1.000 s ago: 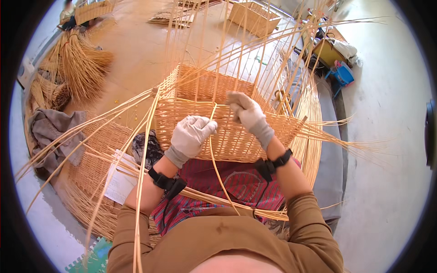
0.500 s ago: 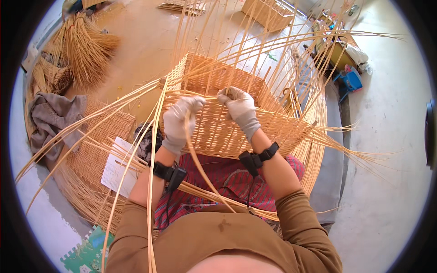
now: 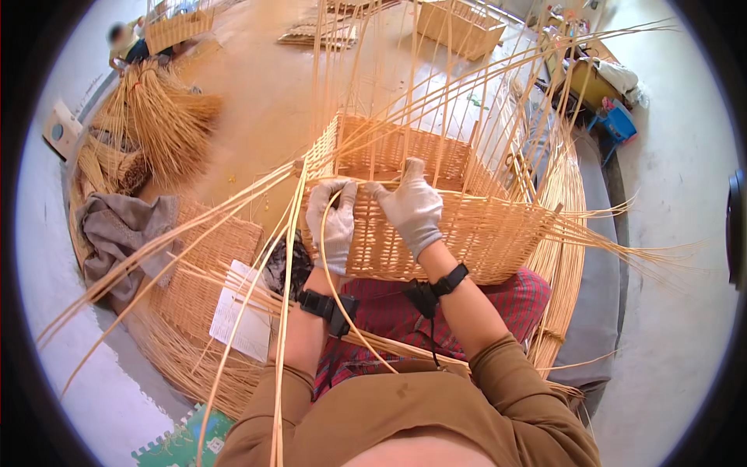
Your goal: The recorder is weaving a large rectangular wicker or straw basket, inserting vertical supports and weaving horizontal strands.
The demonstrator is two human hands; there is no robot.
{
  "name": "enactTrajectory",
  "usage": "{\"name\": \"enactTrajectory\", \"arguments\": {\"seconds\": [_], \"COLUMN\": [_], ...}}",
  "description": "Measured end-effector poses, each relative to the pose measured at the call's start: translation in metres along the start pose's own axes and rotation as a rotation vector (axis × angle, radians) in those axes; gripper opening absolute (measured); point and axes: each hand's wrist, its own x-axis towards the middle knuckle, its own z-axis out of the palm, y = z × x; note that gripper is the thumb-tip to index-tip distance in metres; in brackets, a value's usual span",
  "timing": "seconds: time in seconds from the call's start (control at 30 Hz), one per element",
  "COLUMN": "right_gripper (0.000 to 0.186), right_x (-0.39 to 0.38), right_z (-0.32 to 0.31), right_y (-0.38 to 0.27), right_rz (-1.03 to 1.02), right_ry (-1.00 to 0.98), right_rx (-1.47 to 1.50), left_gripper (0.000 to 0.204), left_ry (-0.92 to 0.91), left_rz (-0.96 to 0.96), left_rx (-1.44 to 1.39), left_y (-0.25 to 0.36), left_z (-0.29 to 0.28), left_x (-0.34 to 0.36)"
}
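Left hand (image 3: 332,222) nearly closed, cane (image 3: 323,243) between thumb and fingers at near rim of basket (image 3: 482,233). Right hand (image 3: 405,204) same rim, thumb spread; can't tell if it grips. Basket just beyond lap (image 3: 506,307).

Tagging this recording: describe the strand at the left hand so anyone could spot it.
Find the large woven basket, then the gloved left hand at its near rim. The strand curves down across that hand and wrist, unlike the straighter strands to its left.
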Motion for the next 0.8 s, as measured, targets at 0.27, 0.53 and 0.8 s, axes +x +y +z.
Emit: {"name": "enactTrajectory", "arguments": {"seconds": [0.27,0.53,0.8], "right_gripper": [0.046,0.038,0.018], "right_x": [-0.001,-0.004,0.037], "right_z": [0.047,0.055,0.051], "right_y": [0.038,0.06,0.064], "right_rz": [-0.275,-0.504,-0.361], "right_ry": [0.224,0.193,-0.201], "right_rx": [-0.004,0.544,0.594], "left_gripper": [0.014,0.016,0.021], "left_ry": [0.159,0.277,0.087], "left_rz": [0.663,0.661,0.632], "left_rx": [0.123,0.542,0.658], "left_y": [0.003,0.015,-0.011], "left_z": [-0.014,0.001,0.026], "left_x": [-0.021,-0.032,-0.034]}}
